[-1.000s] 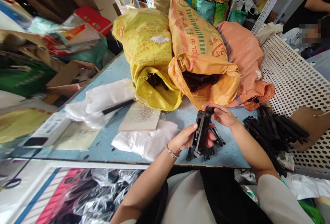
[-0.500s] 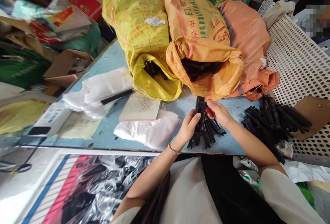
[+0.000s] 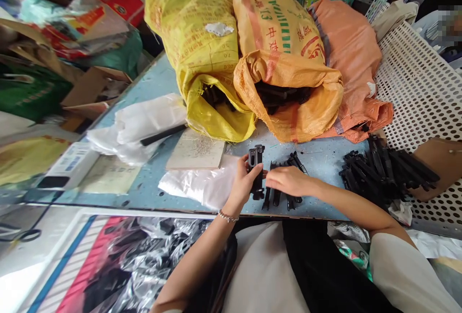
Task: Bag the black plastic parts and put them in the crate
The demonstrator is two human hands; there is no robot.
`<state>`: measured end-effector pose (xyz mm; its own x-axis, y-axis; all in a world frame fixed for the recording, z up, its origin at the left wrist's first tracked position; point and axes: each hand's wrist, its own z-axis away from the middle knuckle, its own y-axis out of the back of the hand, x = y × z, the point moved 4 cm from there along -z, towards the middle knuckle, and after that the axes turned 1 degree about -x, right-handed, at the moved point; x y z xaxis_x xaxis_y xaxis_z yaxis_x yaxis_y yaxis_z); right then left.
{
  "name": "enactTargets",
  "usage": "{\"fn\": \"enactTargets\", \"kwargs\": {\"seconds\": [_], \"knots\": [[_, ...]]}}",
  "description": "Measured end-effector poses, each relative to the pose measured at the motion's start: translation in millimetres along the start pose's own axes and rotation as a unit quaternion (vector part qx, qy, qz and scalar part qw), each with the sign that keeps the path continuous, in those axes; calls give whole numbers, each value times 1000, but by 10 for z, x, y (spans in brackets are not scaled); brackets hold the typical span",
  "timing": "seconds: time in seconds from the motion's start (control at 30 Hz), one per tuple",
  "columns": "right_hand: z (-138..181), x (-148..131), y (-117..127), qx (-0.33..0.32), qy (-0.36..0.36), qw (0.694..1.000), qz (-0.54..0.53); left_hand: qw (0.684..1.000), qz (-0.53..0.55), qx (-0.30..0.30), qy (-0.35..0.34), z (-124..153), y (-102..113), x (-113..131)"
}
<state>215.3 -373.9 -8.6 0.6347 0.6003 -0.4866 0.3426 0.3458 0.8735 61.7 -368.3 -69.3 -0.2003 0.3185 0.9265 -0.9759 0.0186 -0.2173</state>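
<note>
My left hand (image 3: 243,183) is closed around a long black slotted part (image 3: 256,171), held upright over the near edge of the table. Close by on its right, my right hand (image 3: 288,181) is closed, fingers curled and pointing toward the left hand. What its fingertips grip is hidden. Beneath and around the right hand lies a small pile of similar black parts (image 3: 296,161) on the blue tabletop (image 3: 321,154). A bigger heap of black parts (image 3: 382,169) sits further right.
Behind the hands lie a yellow sack (image 3: 205,34) and an orange sack (image 3: 288,120), open toward me with black parts inside. A salmon sack (image 3: 350,48) lies beside a perforated white panel (image 3: 426,72). Left are a white plastic bag (image 3: 202,185), a board (image 3: 195,152) and a white box (image 3: 70,164).
My left hand has shifted left with the black part, away from the pile. The right hand has moved left and down, and its fingers now point left over the pile.
</note>
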Motion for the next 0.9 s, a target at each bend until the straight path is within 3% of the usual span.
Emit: {"fn": "enactTargets", "kwargs": {"seconds": [0.03,0.1,0.17,0.23,0.33,0.43,0.53,0.6,0.67,0.73,0.8,0.9], "knots": [[-131,165,67,14,-30,999,-18,999,-26,20,4,-29,78,-119],[-452,564,283,101,-112,988,-28,995,-88,43,-16,-67,159,-340],[-812,950,521,196,-179,964,-6,981,-166,52,-84,-67,129,-494],[-1180,1223,701,237,-202,949,41,957,-239,52,-158,-37,27,-588],[-1625,1399,817,203,-192,953,115,936,-293,38,-194,5,-98,-656],[-1794,1425,865,162,-178,959,148,940,-285,6,-189,42,-79,-622],[-1661,1435,1012,175,-165,959,151,954,-244,-18,-174,89,56,-486],[-1419,1416,1182,230,-149,954,120,959,-224,-23,-174,107,137,-313],[-1098,1322,1341,303,-119,944,51,951,-230,-16,-204,98,156,-51],[-780,1135,1394,333,-87,938,-41,935,-247,-3,-256,60,94,267],[-531,887,1308,301,-78,938,-152,923,-239,-18,-301,7,-46,562],[-287,531,1065,219,-82,932,-277,945,-125,-149,-263,-50,-327,791]]}}
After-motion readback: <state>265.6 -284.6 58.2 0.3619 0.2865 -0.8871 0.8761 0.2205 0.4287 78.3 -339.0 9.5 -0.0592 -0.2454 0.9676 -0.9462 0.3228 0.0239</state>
